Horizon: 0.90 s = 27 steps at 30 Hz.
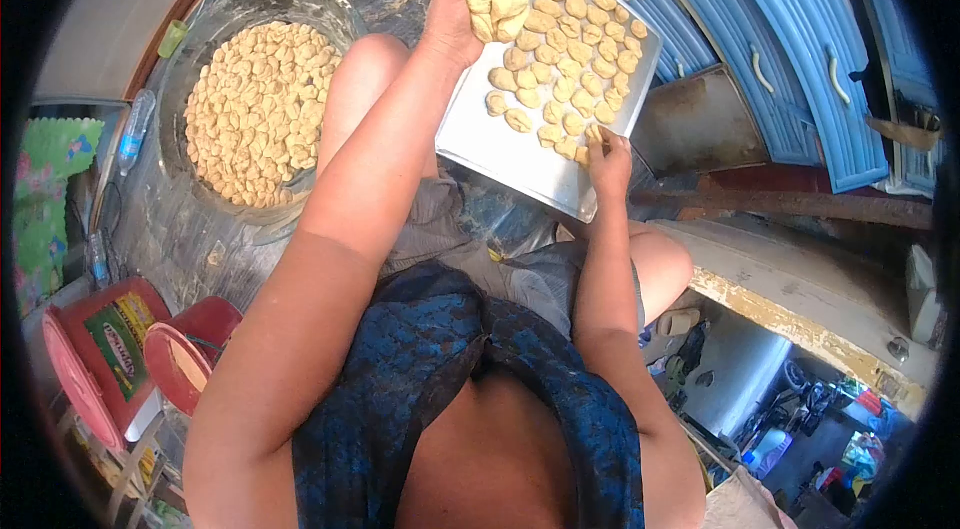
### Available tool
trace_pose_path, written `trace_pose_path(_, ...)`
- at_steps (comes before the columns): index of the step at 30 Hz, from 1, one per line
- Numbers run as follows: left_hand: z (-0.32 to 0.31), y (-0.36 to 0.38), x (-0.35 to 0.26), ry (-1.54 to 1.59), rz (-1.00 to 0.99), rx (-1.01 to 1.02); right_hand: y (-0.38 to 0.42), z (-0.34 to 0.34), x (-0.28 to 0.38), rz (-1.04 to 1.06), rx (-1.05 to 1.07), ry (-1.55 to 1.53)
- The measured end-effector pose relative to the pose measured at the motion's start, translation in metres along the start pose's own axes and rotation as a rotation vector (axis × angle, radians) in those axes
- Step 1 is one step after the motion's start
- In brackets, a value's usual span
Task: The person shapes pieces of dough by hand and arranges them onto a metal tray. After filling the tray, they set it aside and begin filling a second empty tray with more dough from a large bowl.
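Note:
My left hand [455,17] holds a clump of tan dough pieces [497,3] above the upper left edge of a metal tray [470,119]. Rows of similar dough pieces [574,51] lie on that tray. At its lower right edge, the fingers of my right hand [608,167] are closed around a small dough piece [596,136]. To the left, a wide round basin [172,126] contains a heap of such pieces [262,109].
Blue slatted doors [790,39] stand at the upper right. A wooden ledge [790,269] runs along the right. Two red buckets [75,359] [180,369] are at the lower left, and a plastic bottle [136,133] lies beside the basin.

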State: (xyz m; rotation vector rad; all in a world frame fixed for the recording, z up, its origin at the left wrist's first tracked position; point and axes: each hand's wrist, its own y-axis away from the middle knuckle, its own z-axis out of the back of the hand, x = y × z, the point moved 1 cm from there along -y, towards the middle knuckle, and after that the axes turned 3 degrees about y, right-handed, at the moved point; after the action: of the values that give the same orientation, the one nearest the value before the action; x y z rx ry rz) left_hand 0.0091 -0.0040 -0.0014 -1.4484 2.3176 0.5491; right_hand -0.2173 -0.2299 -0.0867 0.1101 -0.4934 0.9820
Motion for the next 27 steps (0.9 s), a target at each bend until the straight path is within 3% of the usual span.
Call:
trace_pose_path(3, -0.001, 0.002, -0.002, 0.061, 0.025, 0.024, 0.001, 0.002, 0.001, -0.103, 0.067, -0.015)
trace_pose_path(6, -0.003, 0.001, -0.003, 0.064, -0.011, 0.048, 0.001, 0.0, -0.003, 0.01, 0.044, 0.064)
trace_pose_path(9, -0.004, 0.001, -0.001, 0.053, 0.004, 0.051, -0.001, -0.004, -0.001, -0.058, -0.095, -0.07)
trace_pose_path(11, -0.005, 0.0, 0.0, 0.064, 0.03, 0.04, -0.007, -0.003, 0.004, 0.057, -0.171, -0.051)
trace_pose_path(14, -0.005, 0.002, 0.001, 0.039, 0.014, 0.016, -0.019, -0.006, 0.005, -0.002, -0.076, 0.116)
trace_pose_path(21, -0.005, 0.0, -0.004, 0.089, 0.029, 0.042, -0.021, -0.009, 0.016, -0.091, -0.046, 0.172)
trace_pose_path(23, -0.007, 0.001, -0.004, 0.083, -0.022, 0.05, -0.021, -0.011, 0.033, 0.096, -0.301, 0.062)
trace_pose_path(25, -0.006, -0.001, -0.003, 0.096, -0.004, 0.065, -0.028, -0.021, 0.057, 0.176, -0.064, -0.255)
trace_pose_path(27, -0.006, -0.001, 0.0, 0.107, 0.017, 0.084, -0.032, -0.026, 0.089, 0.322, 0.015, -0.103)
